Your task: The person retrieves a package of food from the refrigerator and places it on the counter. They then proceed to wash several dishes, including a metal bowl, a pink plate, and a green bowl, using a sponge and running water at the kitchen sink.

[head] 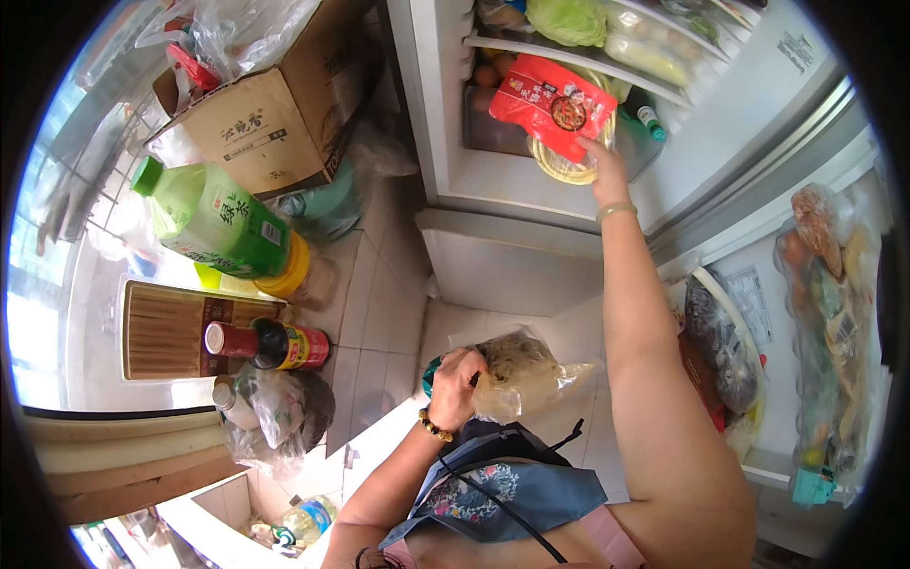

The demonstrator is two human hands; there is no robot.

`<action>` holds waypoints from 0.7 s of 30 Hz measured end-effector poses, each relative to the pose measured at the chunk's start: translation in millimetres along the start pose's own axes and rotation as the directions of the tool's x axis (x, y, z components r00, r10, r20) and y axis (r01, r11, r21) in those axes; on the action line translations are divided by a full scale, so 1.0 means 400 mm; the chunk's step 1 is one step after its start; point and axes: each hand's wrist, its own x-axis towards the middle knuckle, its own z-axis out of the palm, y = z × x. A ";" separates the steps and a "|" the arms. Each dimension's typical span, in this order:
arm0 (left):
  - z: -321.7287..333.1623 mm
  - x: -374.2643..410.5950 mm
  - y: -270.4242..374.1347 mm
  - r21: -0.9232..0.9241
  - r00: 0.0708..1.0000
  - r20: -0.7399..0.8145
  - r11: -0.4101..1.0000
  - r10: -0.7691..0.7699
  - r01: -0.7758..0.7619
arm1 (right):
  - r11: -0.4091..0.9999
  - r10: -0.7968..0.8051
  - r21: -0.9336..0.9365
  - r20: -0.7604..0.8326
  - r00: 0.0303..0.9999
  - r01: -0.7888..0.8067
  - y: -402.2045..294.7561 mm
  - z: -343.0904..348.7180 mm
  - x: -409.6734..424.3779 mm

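My right hand (606,167) reaches into the refrigerator, its fingers on the lower corner of a red food pouch (551,107). The pouch lies tilted over a round, yellow-rimmed item (565,171) below the refrigerator shelf (576,67). Low in front of my body, my left hand (458,380) grips a clear plastic bag (522,370) with dark and pale contents. Something dark green shows beside that hand; what it is cannot be told. A cabbage (566,21) and other bagged food sit on the shelf above the pouch.
The opened refrigerator door (775,299) on the right holds bagged food. At left stand a cardboard box (245,128), a green tea bottle (220,220), a dark sauce bottle (277,343) and plastic bags (277,419). A grey-white panel (512,263) juts out below the refrigerator compartment.
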 end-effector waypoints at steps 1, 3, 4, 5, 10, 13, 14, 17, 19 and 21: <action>-0.001 -0.001 -0.001 -0.001 1.000 0.002 1.000 -0.002 0.002 | 0.998 0.019 0.062 -0.011 1.000 -0.018 0.015 -0.006 -0.006; -0.006 -0.001 -0.016 0.021 1.000 -0.005 1.000 -0.010 0.010 | 0.982 0.058 0.179 -0.031 0.998 -0.052 0.037 -0.018 -0.023; -0.009 0.000 -0.022 0.029 1.000 -0.009 0.999 -0.014 0.014 | 0.971 0.048 0.237 -0.034 0.998 -0.039 0.050 -0.022 -0.040; -0.013 0.001 -0.022 0.049 1.000 -0.015 0.999 -0.015 0.016 | 0.955 0.038 0.295 -0.039 0.999 -0.025 0.067 -0.025 -0.058; -0.032 0.031 -0.030 0.092 0.998 0.011 0.994 0.066 -0.066 | 0.921 0.127 0.375 -0.043 0.991 -0.102 0.141 -0.037 -0.103; -0.034 0.048 -0.054 0.134 0.996 0.006 0.987 0.093 -0.093 | 0.908 0.118 0.407 -0.017 0.993 -0.101 0.147 -0.022 -0.122; -0.035 0.054 -0.056 0.160 0.998 0.019 0.985 0.068 -0.070 | 0.869 0.132 0.478 0.014 0.991 -0.123 0.148 -0.026 -0.118; -0.043 0.089 -0.047 0.176 0.998 0.058 0.984 -0.010 -0.001 | 0.866 0.095 0.486 0.071 0.993 -0.118 0.149 -0.035 -0.119; -0.048 0.123 -0.059 0.113 0.995 0.080 0.992 -0.061 0.051 | 0.897 0.082 0.424 0.116 0.990 -0.124 0.156 -0.059 -0.120; -0.049 0.190 -0.079 0.037 0.991 -0.051 0.991 0.127 -0.125 | 0.901 0.090 0.411 0.138 0.986 -0.140 0.164 -0.078 -0.130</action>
